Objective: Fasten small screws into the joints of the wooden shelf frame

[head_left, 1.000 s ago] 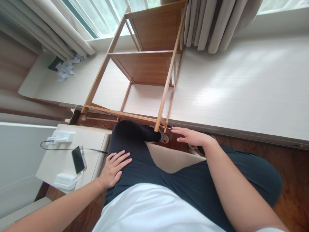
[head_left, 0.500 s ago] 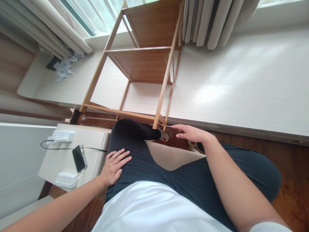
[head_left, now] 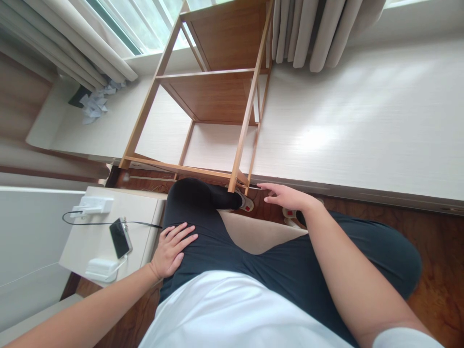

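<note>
A wooden shelf frame leans across the white ledge, its near leg ends low between my legs. Beside the right leg ends, a thin shiny rod sticks out; it is too small to identify surely. My right hand is by this rod, the index fingertip at or very near its outer end. Its index finger is stretched out, with a gap to the digit below. My left hand lies flat on my dark-trousered thigh, fingers spread and holding nothing.
A white cabinet at left carries a phone, a power strip, a white charger-like block and a black cable. The white ledge runs behind the frame. Crumpled papers lie on it near the curtains.
Almost nothing differs. My right hand has shifted very slightly up at the rod, and the view has tilted a little. My left hand stays on the thigh.
</note>
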A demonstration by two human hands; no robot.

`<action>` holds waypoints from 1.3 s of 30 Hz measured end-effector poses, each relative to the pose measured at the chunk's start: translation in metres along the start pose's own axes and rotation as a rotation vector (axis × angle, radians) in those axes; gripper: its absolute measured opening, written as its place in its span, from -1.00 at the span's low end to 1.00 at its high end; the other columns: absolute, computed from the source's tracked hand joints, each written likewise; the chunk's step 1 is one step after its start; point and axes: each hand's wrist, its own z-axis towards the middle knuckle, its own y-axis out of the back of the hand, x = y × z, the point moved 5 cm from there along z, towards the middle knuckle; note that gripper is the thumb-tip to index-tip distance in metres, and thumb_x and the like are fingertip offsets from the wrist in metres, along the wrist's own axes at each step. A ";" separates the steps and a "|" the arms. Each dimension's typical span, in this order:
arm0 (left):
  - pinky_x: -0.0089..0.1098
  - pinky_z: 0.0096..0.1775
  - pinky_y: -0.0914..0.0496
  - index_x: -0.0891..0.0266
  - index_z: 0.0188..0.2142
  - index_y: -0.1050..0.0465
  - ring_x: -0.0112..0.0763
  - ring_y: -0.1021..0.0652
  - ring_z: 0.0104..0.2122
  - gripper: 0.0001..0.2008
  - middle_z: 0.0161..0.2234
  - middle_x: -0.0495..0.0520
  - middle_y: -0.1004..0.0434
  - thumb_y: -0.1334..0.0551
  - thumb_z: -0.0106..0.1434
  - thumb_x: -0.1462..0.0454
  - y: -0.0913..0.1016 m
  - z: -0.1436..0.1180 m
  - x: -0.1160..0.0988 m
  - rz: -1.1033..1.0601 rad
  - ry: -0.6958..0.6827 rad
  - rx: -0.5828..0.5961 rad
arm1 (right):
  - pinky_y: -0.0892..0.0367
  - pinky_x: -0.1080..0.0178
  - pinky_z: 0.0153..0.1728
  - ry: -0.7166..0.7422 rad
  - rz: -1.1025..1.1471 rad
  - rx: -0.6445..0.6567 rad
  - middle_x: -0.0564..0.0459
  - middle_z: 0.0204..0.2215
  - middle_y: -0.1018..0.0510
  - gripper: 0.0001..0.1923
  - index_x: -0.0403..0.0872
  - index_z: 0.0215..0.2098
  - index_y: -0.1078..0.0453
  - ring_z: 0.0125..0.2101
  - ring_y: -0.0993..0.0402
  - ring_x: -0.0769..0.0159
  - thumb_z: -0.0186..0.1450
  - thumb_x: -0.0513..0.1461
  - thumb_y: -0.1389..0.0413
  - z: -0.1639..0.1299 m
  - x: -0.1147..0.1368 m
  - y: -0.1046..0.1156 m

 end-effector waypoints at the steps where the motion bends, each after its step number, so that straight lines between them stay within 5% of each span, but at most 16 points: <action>1: 0.00 0.28 -0.04 0.05 0.31 -0.36 -0.06 -0.29 0.34 -0.43 0.29 0.12 -0.42 0.01 0.34 0.17 0.000 0.000 0.000 -0.001 0.003 0.004 | -0.28 0.00 0.27 -0.006 0.005 -0.005 0.00 0.35 -0.35 -0.32 0.13 0.43 -0.19 0.18 -0.44 0.05 0.37 -0.18 -0.18 0.000 0.000 0.000; 39: 0.00 0.28 -0.05 0.05 0.29 -0.39 -0.06 -0.29 0.34 -0.44 0.28 0.13 -0.42 0.02 0.35 0.16 0.000 0.000 0.000 -0.004 0.022 0.020 | -0.24 0.02 0.29 -0.116 -0.043 0.047 -0.14 0.27 -0.44 -0.22 0.08 0.50 -0.01 0.22 -0.42 0.05 0.39 -0.12 -0.17 0.017 -0.032 -0.018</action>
